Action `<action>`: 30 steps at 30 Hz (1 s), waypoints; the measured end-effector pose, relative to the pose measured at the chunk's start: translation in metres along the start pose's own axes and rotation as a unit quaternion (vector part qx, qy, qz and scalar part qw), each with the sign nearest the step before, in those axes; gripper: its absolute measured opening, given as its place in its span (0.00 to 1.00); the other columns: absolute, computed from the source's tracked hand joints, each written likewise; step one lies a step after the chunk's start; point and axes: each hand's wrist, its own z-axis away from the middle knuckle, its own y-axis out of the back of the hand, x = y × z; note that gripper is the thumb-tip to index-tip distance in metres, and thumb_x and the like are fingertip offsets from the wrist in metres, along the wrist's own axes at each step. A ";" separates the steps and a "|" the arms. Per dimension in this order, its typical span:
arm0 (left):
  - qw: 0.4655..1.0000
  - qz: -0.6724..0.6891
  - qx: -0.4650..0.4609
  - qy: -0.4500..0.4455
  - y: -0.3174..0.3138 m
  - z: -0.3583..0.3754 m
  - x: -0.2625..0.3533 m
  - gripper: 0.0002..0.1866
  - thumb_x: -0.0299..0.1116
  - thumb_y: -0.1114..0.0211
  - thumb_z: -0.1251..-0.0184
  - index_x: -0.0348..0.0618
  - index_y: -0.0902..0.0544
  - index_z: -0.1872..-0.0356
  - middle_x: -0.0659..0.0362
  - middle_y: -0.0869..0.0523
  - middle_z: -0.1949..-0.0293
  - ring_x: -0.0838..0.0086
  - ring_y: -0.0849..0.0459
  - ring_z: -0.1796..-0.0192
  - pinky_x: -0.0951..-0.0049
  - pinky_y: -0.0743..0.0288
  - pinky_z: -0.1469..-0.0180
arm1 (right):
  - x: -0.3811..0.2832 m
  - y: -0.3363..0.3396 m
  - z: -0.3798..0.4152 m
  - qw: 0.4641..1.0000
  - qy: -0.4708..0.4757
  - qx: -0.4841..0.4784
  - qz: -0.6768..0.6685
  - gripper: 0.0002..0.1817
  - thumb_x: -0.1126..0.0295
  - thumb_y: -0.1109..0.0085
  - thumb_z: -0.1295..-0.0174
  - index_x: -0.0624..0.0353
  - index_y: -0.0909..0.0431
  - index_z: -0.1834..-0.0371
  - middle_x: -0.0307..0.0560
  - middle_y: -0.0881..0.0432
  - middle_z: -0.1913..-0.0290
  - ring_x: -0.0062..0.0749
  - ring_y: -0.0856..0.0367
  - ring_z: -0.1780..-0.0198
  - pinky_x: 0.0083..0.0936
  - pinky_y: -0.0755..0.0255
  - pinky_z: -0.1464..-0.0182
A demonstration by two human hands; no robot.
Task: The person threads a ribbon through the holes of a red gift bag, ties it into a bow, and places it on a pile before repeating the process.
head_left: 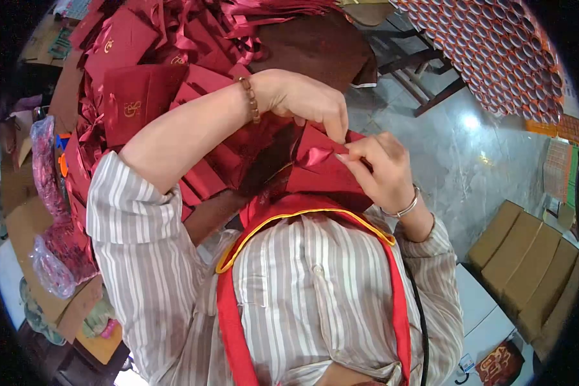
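1. Above my yellow-trimmed red apron (227,302), the dark red stiff-paper bag (328,181) lies under my hands, beside a heap of similar red bags (135,96).
2. My right hand (383,168) clamps its edge near the shiny pink ribbon (315,156); my left hand (309,103) curls close by, its grip too hidden to tell.
3. I'd best pinch lightly, so the paper won't crease.
4. Small, even fingertip moves should keep the ribbon flat and untwisted.
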 end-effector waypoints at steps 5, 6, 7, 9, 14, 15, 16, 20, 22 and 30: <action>0.998 -0.001 0.061 -0.028 -0.003 -0.005 -0.002 0.09 0.34 0.40 0.49 0.38 0.19 0.75 0.66 0.25 0.75 0.82 0.32 0.73 0.79 0.40 0.69 | -0.001 0.003 0.001 0.994 -0.102 -0.012 0.044 0.08 0.73 0.35 0.50 0.62 0.25 0.72 0.45 0.21 0.75 0.36 0.25 0.76 0.28 0.33 0.70; 0.993 0.002 0.087 -0.076 -0.005 -0.009 -0.007 0.10 0.35 0.38 0.44 0.37 0.18 0.72 0.62 0.19 0.68 0.82 0.25 0.67 0.81 0.33 0.60 | 0.002 0.005 0.001 0.994 -0.103 -0.012 0.044 0.08 0.73 0.35 0.50 0.62 0.25 0.72 0.45 0.21 0.75 0.36 0.25 0.76 0.28 0.33 0.70; 0.993 0.002 0.086 -0.077 -0.007 -0.012 -0.012 0.10 0.35 0.38 0.44 0.37 0.18 0.72 0.62 0.19 0.68 0.82 0.25 0.67 0.81 0.33 0.60 | 0.006 0.008 0.001 0.983 -0.167 -0.049 -0.052 0.08 0.73 0.36 0.49 0.64 0.24 0.70 0.46 0.20 0.75 0.31 0.25 0.76 0.25 0.33 0.69; 0.962 0.033 0.153 -0.223 -0.011 -0.016 -0.017 0.09 0.35 0.39 0.46 0.42 0.16 0.72 0.67 0.20 0.72 0.83 0.29 0.70 0.79 0.35 0.71 | 0.007 0.012 0.000 0.958 -0.232 -0.084 -0.145 0.09 0.72 0.36 0.48 0.65 0.23 0.68 0.47 0.20 0.74 0.26 0.25 0.76 0.22 0.32 0.69; 0.919 0.278 0.258 -0.104 -0.008 -0.018 -0.007 0.10 0.35 0.39 0.42 0.39 0.16 0.71 0.63 0.18 0.71 0.82 0.26 0.67 0.79 0.32 0.69 | 0.004 0.015 -0.012 0.939 -0.234 -0.170 -0.187 0.10 0.72 0.37 0.47 0.67 0.22 0.65 0.44 0.19 0.72 0.16 0.25 0.69 0.18 0.31 0.66; 0.916 0.239 0.298 -0.121 -0.001 -0.018 -0.009 0.10 0.35 0.40 0.40 0.38 0.18 0.68 0.64 0.18 0.70 0.82 0.25 0.66 0.80 0.31 0.65 | 0.005 0.014 -0.012 0.924 -0.259 -0.172 -0.224 0.10 0.73 0.38 0.46 0.67 0.23 0.63 0.41 0.19 0.71 0.15 0.26 0.68 0.17 0.31 0.65; 0.910 0.199 0.337 -0.136 0.006 -0.019 -0.011 0.10 0.35 0.41 0.37 0.38 0.19 0.65 0.65 0.19 0.69 0.83 0.24 0.65 0.81 0.30 0.62 | 0.009 0.012 -0.010 0.924 -0.258 -0.174 -0.225 0.10 0.73 0.38 0.46 0.67 0.23 0.63 0.41 0.19 0.71 0.15 0.26 0.68 0.17 0.31 0.65; 0.877 0.234 0.399 -0.131 0.012 -0.029 -0.025 0.09 0.34 0.41 0.37 0.39 0.19 0.70 0.65 0.18 0.71 0.82 0.24 0.66 0.81 0.31 0.61 | 0.013 0.013 -0.008 0.913 -0.264 -0.167 -0.261 0.12 0.72 0.39 0.44 0.68 0.24 0.61 0.40 0.19 0.69 0.16 0.26 0.66 0.17 0.30 0.63; 0.882 0.193 0.410 -0.127 0.004 -0.030 -0.027 0.12 0.37 0.43 0.37 0.37 0.18 0.67 0.63 0.20 0.74 0.81 0.24 0.72 0.79 0.33 0.70 | 0.012 0.015 -0.011 0.912 -0.276 -0.179 -0.245 0.12 0.72 0.39 0.44 0.68 0.24 0.60 0.39 0.19 0.68 0.16 0.25 0.65 0.17 0.30 0.62; 0.966 0.060 0.249 -0.030 -0.031 0.032 -0.024 0.32 0.46 0.46 0.32 0.39 0.43 0.33 0.59 0.19 0.58 0.77 0.24 0.64 0.75 0.29 0.59 | 0.036 0.008 0.007 0.894 -0.325 -0.111 -0.288 0.11 0.74 0.41 0.41 0.68 0.25 0.58 0.39 0.20 0.64 0.17 0.25 0.60 0.16 0.30 0.57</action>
